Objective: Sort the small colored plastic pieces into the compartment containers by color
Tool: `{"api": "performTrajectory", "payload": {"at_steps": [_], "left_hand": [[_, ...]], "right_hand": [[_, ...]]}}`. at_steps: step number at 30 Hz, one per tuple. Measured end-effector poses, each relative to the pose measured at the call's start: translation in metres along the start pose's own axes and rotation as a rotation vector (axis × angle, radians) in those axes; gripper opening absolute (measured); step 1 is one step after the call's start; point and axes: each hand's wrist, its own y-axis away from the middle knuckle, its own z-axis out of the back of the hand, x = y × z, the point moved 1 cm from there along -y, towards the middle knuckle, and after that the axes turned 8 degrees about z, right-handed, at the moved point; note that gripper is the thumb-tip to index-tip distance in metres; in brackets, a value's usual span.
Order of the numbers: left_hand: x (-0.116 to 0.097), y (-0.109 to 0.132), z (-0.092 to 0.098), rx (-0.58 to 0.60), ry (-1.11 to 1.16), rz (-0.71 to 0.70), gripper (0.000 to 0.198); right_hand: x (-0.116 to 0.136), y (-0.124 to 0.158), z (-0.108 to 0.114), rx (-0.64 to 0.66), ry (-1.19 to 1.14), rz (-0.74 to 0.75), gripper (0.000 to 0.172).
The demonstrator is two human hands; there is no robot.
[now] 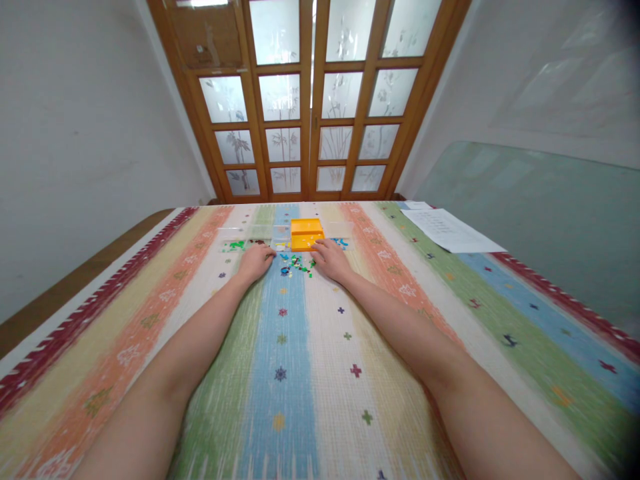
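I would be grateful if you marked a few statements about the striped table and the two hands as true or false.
1. The orange plastic tray sits just beyond the gap between the two hands. True.
2. The left hand holds a pair of scissors. False: it rests low on the striped woven cloth, and no tool shows in it.
3. A scatter of small coloured pieces lies on the cloth between the hands. True.
4. The white printed sheet of paper lies at the table's left edge. False: it lies at the far right.
5. The right hand is raised high above the table. False: it is down at the cloth, beside the tray.
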Motion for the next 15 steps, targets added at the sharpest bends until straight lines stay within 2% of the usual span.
{"api": "performTrajectory", "payload": {"at_steps": [7, 15], "left_hand": [[-0.0007, -0.0002, -0.0003, 0.002, -0.042, -0.030, 0.025], [0.0004, -0.0003, -0.0023, -0.026, -0.005, 0.006, 0.023]], "right_hand": [[0.0006, 0.0002, 0.0009, 0.006, 0.002, -0.004, 0.032], [0.0021, 0.0001, 0.0028, 0.008, -0.008, -0.007, 0.033]]}}
